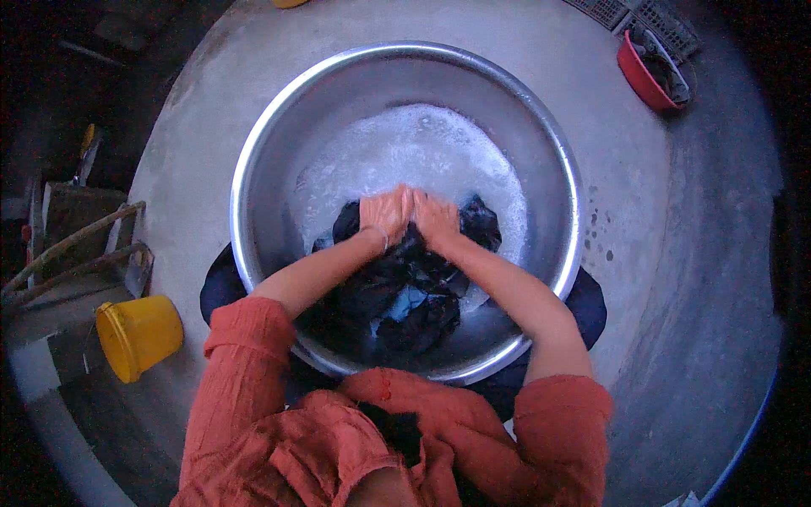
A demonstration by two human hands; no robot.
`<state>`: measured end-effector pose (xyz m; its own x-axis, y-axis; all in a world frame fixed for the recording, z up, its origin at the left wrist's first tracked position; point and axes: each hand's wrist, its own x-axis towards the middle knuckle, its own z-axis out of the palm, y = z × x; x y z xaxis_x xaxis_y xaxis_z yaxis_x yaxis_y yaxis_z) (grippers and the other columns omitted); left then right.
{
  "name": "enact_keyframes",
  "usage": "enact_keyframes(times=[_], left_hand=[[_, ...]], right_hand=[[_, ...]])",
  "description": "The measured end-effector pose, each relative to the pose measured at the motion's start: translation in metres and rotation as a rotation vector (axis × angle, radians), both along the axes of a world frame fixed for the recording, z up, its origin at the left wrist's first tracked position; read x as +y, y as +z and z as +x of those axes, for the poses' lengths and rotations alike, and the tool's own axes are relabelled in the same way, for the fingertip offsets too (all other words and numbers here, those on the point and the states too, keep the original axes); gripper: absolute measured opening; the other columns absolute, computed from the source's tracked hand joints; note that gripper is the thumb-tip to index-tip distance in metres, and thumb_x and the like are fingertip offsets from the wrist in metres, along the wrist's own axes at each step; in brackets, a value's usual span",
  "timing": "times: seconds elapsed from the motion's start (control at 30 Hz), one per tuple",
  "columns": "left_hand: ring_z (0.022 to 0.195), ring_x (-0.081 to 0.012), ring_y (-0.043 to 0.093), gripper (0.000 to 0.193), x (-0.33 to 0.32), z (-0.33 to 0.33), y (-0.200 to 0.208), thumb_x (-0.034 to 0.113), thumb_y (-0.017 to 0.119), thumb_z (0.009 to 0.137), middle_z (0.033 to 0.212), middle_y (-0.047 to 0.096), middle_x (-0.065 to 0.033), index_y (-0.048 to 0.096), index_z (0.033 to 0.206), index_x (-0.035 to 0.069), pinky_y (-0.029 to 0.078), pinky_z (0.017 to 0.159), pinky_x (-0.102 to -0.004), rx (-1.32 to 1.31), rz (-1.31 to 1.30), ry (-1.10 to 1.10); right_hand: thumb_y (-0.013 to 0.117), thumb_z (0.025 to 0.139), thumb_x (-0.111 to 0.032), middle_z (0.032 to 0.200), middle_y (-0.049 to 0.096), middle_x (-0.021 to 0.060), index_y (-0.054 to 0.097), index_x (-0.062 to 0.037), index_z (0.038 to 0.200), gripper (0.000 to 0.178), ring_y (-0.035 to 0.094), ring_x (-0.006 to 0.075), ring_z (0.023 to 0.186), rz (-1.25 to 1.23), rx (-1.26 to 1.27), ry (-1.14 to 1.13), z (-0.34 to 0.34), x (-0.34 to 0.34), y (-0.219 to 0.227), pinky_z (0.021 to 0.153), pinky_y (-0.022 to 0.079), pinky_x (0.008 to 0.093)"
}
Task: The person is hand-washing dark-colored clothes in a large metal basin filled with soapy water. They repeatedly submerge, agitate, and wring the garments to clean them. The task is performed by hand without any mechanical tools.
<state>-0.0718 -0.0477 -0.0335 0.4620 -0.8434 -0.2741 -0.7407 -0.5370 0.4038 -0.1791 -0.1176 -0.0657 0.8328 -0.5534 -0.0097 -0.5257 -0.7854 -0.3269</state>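
Note:
A wide, round metal basin (405, 52) stands between my legs, with foamy, whitish water (422, 139) in its far part. Dark, wet fabric (367, 283), apparently clothing, is bunched in the middle and near part, and a light blue patch shows among its folds. My left hand (386, 213) and my right hand (435, 218) are side by side and touching, both closed on the far part of this bundle at the edge of the foam. The fingertips are partly hidden in the cloth. Both forearms are bare below rolled, rust-red sleeves.
A yellow bucket (142, 336) lies tilted on the floor to the left, near long wooden handles (80, 241). At the far right, a red tub (646, 76) with items in it sits by grey plastic crates (663, 32). Wet spots mark the concrete floor (621, 194) right of the basin.

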Motion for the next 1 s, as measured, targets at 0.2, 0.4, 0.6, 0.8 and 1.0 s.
enact_keyframes(times=[0.2,0.4,0.6,0.8,1.0], left_hand=[[0.094,-0.0387,0.054,0.044,-0.040,0.051,-0.003,0.045,0.035,0.088,0.102,0.056,-0.0204,0.052,0.106,0.009,0.041,0.080,-0.0469,0.167,-0.104,0.168],[0.104,-0.0314,0.051,0.062,0.049,0.112,-0.038,0.057,0.033,0.085,0.107,0.056,-0.0198,0.051,0.113,0.004,0.038,0.089,-0.0403,0.279,0.023,0.436],[0.105,-0.0275,0.051,0.072,0.008,0.083,-0.069,0.061,0.037,0.083,0.115,0.053,-0.0157,0.047,0.120,0.000,0.037,0.090,-0.0359,0.847,-0.052,0.521],[0.096,-0.0229,0.054,0.064,-0.008,0.039,0.097,0.055,0.038,0.086,0.105,0.059,-0.0112,0.056,0.106,-0.003,0.039,0.086,-0.0329,0.507,-0.181,0.335],[0.077,-0.0132,0.051,0.053,-0.021,0.057,0.122,0.051,0.042,0.087,0.082,0.060,-0.0072,0.061,0.090,0.002,0.041,0.076,-0.0302,0.578,-0.224,0.003]], right_hand=[[0.047,0.082,-0.046,0.095,0.060,0.0187,0.056,-0.0070,0.105,0.046,0.058,0.0326,0.089,0.685,-0.087,-0.027,0.033,-0.088,0.018,0.074,0.045,0.0405],[0.046,0.080,-0.059,0.105,0.058,0.0137,0.058,-0.0061,0.108,0.061,0.054,0.0316,0.097,0.614,-0.127,-0.350,-0.004,-0.115,0.037,0.087,0.039,0.0391],[0.048,0.082,-0.056,0.106,0.058,0.0122,0.059,-0.0021,0.104,0.059,0.056,0.0231,0.095,1.466,-0.385,-0.496,0.048,-0.046,-0.037,0.085,0.043,0.0345],[0.047,0.086,-0.048,0.080,0.059,0.0014,0.060,-0.0058,0.085,0.045,0.054,0.0108,0.071,1.624,-0.660,-0.353,0.026,-0.056,0.094,0.068,0.044,0.0261],[0.031,0.091,-0.048,0.085,0.061,0.0046,0.063,-0.0050,0.077,0.055,0.053,0.0134,0.085,1.430,-0.578,0.095,-0.002,-0.085,0.153,0.083,0.038,0.0288]])
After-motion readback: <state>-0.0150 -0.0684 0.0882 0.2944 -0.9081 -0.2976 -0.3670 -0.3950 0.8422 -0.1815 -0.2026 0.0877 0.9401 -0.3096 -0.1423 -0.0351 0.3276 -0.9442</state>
